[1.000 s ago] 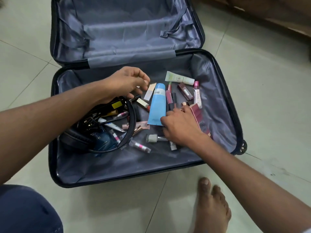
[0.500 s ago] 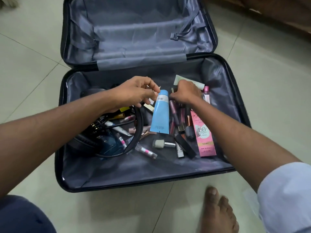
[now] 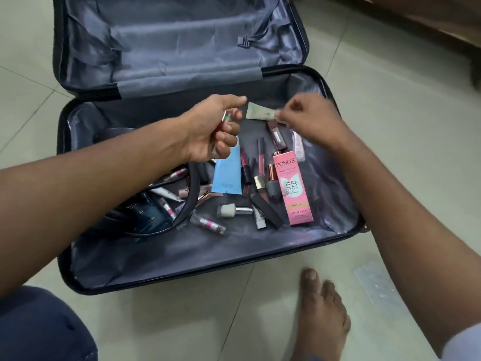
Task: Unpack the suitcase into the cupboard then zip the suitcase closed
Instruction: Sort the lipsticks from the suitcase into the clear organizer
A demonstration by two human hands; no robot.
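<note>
suitcase: black hard-shell suitcase with grey lining (image 3: 78, 269) lies open flat on pale floor tiles (image 3: 390, 126), lid half away from the person.
tube: pale green flat plastic tube (image 3: 260, 114) over the far end of the near half; long axis left-right, crimped end toward the left hand.
right hand: right hand (image 3: 309, 121) pinches the tube's right end; the tube sticks out leftward from the fingers.
left hand: left hand (image 3: 213, 131) curled round a small clear-wrapped stick with red and green marks (image 3: 224, 118), just left of the tube.
loose items: pink pond's bb cream box (image 3: 294, 188), light blue tube (image 3: 226, 178), nail polish bottle (image 3: 234, 210) on the lining.
</note>
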